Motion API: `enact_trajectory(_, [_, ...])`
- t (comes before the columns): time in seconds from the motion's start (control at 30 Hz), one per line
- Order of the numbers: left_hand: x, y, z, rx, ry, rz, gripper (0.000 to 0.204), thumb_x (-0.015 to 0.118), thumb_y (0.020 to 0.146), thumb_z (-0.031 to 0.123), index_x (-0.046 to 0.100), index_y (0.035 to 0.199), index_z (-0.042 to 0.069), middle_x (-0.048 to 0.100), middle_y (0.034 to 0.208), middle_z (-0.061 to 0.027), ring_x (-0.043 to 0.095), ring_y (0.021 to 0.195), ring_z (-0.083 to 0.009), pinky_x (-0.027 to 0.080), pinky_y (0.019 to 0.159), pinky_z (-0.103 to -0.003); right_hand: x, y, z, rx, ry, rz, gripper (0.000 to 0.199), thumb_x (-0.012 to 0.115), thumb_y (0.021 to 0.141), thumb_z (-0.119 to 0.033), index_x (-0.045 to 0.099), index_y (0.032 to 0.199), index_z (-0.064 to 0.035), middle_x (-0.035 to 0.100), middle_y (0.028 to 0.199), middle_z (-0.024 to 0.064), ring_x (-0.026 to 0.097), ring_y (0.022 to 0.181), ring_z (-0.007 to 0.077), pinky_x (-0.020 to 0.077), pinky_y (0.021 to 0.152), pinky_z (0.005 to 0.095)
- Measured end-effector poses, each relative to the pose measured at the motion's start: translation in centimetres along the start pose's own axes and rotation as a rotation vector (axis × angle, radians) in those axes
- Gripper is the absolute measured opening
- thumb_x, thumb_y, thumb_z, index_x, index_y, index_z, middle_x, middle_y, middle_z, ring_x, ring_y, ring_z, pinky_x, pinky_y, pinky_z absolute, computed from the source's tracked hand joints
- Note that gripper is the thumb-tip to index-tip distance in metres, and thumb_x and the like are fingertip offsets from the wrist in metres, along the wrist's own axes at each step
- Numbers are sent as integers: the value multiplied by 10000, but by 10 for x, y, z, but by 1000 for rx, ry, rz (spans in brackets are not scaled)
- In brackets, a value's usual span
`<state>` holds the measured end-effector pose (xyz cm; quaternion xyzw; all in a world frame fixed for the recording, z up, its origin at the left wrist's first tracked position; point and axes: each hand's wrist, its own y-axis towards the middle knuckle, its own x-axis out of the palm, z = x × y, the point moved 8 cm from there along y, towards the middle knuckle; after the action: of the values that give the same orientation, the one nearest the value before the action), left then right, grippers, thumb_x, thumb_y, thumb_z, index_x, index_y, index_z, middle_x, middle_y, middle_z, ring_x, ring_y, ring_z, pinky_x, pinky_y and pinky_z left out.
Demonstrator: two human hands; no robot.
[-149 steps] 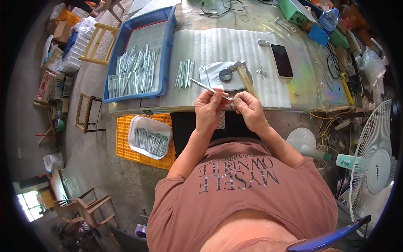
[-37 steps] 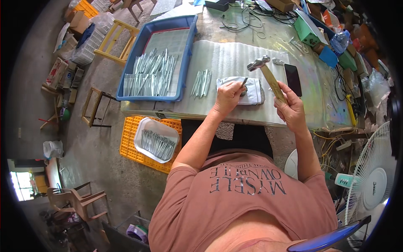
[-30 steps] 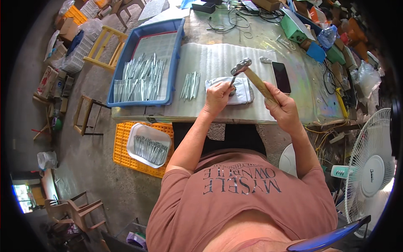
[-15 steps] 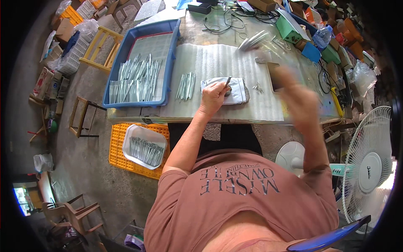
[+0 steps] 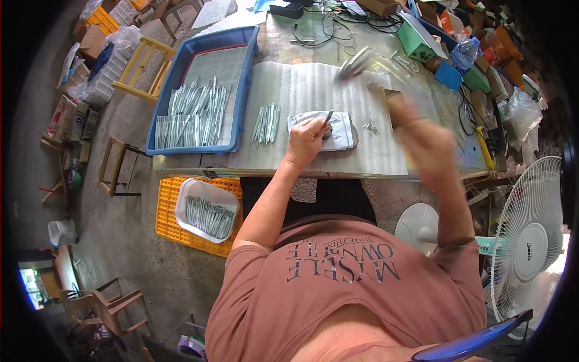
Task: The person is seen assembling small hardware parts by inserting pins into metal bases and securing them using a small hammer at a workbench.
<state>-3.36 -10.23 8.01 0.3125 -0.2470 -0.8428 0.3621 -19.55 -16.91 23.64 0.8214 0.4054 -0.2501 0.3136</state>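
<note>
Your left hand (image 5: 306, 140) is clenched around a slim, dark metal rod (image 5: 329, 116); its exposed end tilts rightward above the white packet (image 5: 342, 135), near the table's (image 5: 283, 52) front edge. Your right hand (image 5: 427, 142) grips the hammer (image 5: 355, 64) (both motion-blurred), its head farther from that edge than the packet.

Left grip (image 5: 306, 140) holding rod (image 5: 329, 117), right grip (image 5: 429, 142) with hammer (image 5: 354, 64), both blurred

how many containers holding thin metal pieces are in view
2: a blue tray on the table, left of the left hand, and a white tub on an orange crate below the table edge. More could be hidden in the clutter.
</note>
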Motion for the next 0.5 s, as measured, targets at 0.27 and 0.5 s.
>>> enact_trajectory(0.27, [-2,-3,-4,-6,21,0,132,614,698,47,485,675,34,470,570,-106,484,519,-269,380,476,-340,-17,10,-15,-24,77,9,411,519,772,1,455,1177,0,572,1036,55,526,779,86,414,681,211])
enact_trajectory(0.5, [-4,-4,-3,14,38,-10,132,612,698,45,485,664,36,472,569,-102,485,516,-268,382,477,-338,-1,6,0,178,-77,-104,394,552,773,-46,486,1162,-52,594,971,173,540,833,68,422,705,208])
